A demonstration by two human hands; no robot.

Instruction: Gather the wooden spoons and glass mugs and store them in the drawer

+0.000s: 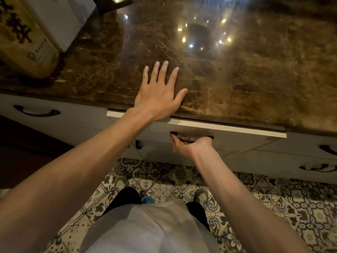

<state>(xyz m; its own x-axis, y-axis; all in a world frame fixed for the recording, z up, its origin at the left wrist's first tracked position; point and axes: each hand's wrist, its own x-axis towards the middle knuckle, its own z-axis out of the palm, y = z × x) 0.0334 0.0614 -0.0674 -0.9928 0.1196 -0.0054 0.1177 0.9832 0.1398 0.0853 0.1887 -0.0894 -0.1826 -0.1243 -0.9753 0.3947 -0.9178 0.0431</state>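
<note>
The white drawer (237, 131) under the brown marble countertop (237, 79) stands out only a narrow gap, with its top edge showing. My right hand (189, 146) grips the drawer's dark handle (209, 137) from below, fingers curled around it. My left hand (158, 94) lies flat on the countertop near its front edge, fingers spread, holding nothing. No wooden spoons or glass mugs are in view.
A beige printed box (25, 39) and a white box (73, 19) stand on the counter at the far left. Other drawers with dark handles (36, 111) (328, 149) flank the middle one. Patterned floor tiles (291, 207) lie below.
</note>
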